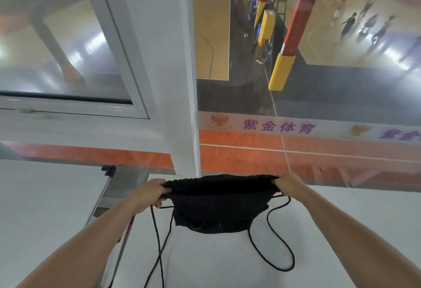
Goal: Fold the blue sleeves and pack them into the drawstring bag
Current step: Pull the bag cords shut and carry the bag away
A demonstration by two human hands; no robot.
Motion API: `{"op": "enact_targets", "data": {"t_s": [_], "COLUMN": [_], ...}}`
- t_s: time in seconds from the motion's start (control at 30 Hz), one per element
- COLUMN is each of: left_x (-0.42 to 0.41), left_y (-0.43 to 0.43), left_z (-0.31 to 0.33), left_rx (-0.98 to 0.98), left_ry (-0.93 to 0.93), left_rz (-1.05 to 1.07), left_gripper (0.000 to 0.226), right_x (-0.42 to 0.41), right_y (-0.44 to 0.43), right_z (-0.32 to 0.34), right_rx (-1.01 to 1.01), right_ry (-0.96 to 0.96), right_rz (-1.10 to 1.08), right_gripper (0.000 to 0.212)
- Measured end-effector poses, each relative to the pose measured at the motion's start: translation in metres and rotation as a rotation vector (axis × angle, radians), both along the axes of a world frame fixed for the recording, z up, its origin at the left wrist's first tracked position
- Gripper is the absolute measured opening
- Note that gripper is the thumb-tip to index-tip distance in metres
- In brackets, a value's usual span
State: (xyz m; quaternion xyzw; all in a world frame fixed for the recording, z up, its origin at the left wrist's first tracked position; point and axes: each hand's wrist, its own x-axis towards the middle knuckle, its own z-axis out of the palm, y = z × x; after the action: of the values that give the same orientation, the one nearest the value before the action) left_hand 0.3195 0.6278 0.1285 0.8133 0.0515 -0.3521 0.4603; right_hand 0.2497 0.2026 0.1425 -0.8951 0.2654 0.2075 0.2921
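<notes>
Black cords (271, 242) hang down in loops near the person, over a white table (341, 219). A little farther out, the black drawstring bag (218, 201) is held up in the air above that table. The left hand (151, 193) is closed tight on the bag's left top corner — the right hand (288, 185) is closed tight on the right one — and the top edge is pulled flat between them. Past the bag is a big window (319, 82), with a gym floor far below.

both arms extended, left hand (153, 193) and right hand (287, 184) fisted.
</notes>
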Motion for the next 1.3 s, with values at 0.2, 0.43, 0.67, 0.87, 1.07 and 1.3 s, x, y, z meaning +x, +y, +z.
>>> {"op": "enact_targets", "data": {"t_s": [0.2, 0.43, 0.67, 0.87, 1.07, 1.3], "left_x": [0.011, 0.020, 0.023, 0.019, 0.016, 0.008], "left_y": [-0.018, -0.006, 0.033, 0.032, 0.013, -0.061], "left_z": [0.040, 0.026, -0.016, -0.037, -0.067, -0.063], "left_rx": [0.084, 0.380, 0.243, 0.346, 0.481, 0.515], "left_ry": [0.143, -0.164, -0.193, -0.280, -0.187, -0.320], "left_rz": [-0.321, -0.484, -0.150, 0.212, -0.269, -0.465], "left_gripper": [0.032, 0.035, 0.024, 0.032, 0.022, 0.056], "right_x": [-0.007, -0.028, -0.066, -0.075, -0.074, -0.071], "right_y": [-0.008, -0.036, -0.071, -0.074, -0.064, -0.043], "right_z": [0.023, 0.024, -0.006, -0.033, -0.044, -0.062], "right_rx": [0.153, 0.224, 0.141, 0.098, 0.051, -0.013], "right_ry": [0.062, -0.039, -0.149, -0.200, -0.060, -0.020], "right_rz": [0.038, 0.011, -0.093, -0.441, -0.221, -0.044], "right_gripper": [0.026, 0.024, 0.038, 0.030, 0.028, 0.015]}}
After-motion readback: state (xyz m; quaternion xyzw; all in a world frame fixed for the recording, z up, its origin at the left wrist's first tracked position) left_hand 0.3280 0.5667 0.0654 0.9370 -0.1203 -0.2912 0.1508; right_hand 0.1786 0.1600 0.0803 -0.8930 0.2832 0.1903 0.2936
